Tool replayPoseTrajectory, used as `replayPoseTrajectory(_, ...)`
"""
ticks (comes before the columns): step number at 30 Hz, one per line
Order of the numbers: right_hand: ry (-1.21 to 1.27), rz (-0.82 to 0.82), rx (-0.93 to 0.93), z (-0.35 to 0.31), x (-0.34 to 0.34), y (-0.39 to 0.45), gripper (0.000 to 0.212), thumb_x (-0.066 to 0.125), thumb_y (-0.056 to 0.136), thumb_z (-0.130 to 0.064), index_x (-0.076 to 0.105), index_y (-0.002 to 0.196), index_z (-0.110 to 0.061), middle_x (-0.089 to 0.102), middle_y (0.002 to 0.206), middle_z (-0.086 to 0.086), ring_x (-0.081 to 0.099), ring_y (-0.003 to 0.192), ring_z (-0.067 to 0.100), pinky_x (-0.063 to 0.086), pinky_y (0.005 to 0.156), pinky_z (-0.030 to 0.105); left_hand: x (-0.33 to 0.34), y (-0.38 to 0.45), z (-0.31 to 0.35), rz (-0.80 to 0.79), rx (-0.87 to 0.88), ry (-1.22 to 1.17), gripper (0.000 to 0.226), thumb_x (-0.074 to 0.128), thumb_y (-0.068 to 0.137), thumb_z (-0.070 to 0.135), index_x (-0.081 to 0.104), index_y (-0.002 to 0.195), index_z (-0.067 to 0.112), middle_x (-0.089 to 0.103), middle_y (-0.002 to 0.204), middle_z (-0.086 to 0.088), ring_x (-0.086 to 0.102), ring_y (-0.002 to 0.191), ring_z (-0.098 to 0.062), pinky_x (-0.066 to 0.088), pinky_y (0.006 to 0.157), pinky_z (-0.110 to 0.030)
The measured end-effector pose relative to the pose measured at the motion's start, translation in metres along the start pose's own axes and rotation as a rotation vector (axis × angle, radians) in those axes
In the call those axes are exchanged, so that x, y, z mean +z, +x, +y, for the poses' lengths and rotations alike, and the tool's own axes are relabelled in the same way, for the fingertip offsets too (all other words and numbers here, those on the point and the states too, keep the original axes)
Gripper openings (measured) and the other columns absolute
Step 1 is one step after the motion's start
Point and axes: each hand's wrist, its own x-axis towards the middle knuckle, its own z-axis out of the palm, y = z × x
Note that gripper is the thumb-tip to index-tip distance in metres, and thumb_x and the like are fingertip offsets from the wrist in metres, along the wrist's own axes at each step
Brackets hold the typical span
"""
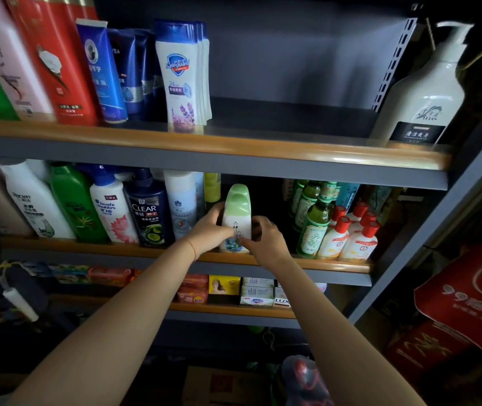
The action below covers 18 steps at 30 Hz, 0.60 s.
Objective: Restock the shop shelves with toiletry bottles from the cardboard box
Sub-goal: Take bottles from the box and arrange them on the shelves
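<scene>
Head view: white plastic toiletry bottle with pale green rounded cap (237, 218), upright, printed label down the front, base at the wooden front lip of the middle shelf (315, 263). Left hand (210, 227) wrapped round its left side, grip curled on the bottle. Right hand (263, 240) at its lower right, fingers pinching the base, grip closed on it too. Just left, a white cylindrical bottle with blue flower mark (181, 205) and a dark navy CLEAR shampoo bottle (147, 210). To the right, green glass bottles with green caps (314, 221), then small white bottles with red caps (348, 235). Above, on the grey metal top shelf (277, 133), a white Safeguard bottle with blue cap (179, 74) and a tall white pump bottle (427, 95). Below, boxed soaps (225, 288). Dim room; red printed carton (473, 297) at far right.
</scene>
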Motion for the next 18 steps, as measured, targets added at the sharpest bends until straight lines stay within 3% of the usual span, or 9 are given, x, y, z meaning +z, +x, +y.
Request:
replayPoseTrajectory(4,-0.013,0.002,-0.007,0.003,-0.004,0.000,0.059,0.071,0.086,-0.032,0.047,0.137,-0.018,0.050,0.130,0.007,0.052,0.116,0.023,0.043,0.086,0.029,-0.008,0.006,0.004,-0.081,-0.030,-0.038,0.081,0.070,0.083,0.012,0.029,0.150,0.032,0.057,0.125,0.003,0.063,0.101,-0.018,0.062,0.076,-0.040)
replayPoseTrajectory(7,0.007,0.000,-0.010,0.004,-0.003,0.001,0.057,0.072,0.086,-0.030,0.048,0.135,-0.017,0.051,0.128,0.008,0.053,0.114,0.022,0.046,0.086,0.030,-0.007,0.009,0.007,-0.092,-0.061,-0.108,0.085,0.071,0.080,0.005,0.030,0.150,0.031,0.061,0.121,-0.002,0.067,0.101,-0.025,0.061,0.080,-0.046)
replayPoseTrajectory(12,0.041,-0.002,0.010,0.008,-0.006,0.001,0.057,0.073,0.084,-0.029,0.048,0.134,-0.016,0.053,0.126,0.007,0.055,0.112,0.022,0.047,0.087,0.030,0.004,0.009,0.007,-0.070,-0.024,-0.133,0.081,0.070,0.081,0.005,0.033,0.147,0.033,0.060,0.114,0.005,0.065,0.103,-0.019,0.062,0.078,-0.040)
replayPoseTrajectory(18,0.039,-0.024,0.034,0.014,-0.017,-0.001,0.064,0.074,0.084,-0.030,0.044,0.138,-0.017,0.050,0.128,0.007,0.054,0.113,0.023,0.045,0.087,0.029,0.016,0.009,0.007,-0.051,-0.008,-0.153,0.078,0.072,0.081,0.007,0.035,0.146,0.031,0.060,0.121,0.000,0.070,0.097,-0.022,0.062,0.078,-0.041)
